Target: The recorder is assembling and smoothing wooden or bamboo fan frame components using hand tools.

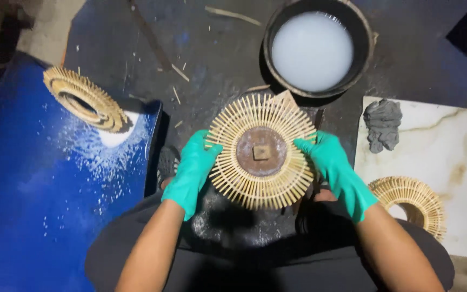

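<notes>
Both hands are on it now: the left hand (193,168), in a green glove, has its grip closed on the left edge of a round wheel of bamboo sticks (261,151), and the right hand (335,167), gloved the same, clamps the right edge, thumb lying over the stick tips. The wheel sits flat in the middle of the view, just above the person's lap, its sticks fanning out from a rusty metal disc (261,151) with a small square block at the centre. Right behind it, up top, stands a black bowl (364,65) full of milky white liquid, close to the wheel's far rim. Off to the right lies a pale marble slab (449,146) carrying a grey lump of clay (382,124) and a second stick ring (413,204), this one open in the middle. Over on the left, a third stick ring (85,99) rests tilted on a blue sheet (28,189) speckled with white powder. Loose splinters lie scattered on the dark floor (217,48) between them.
</notes>
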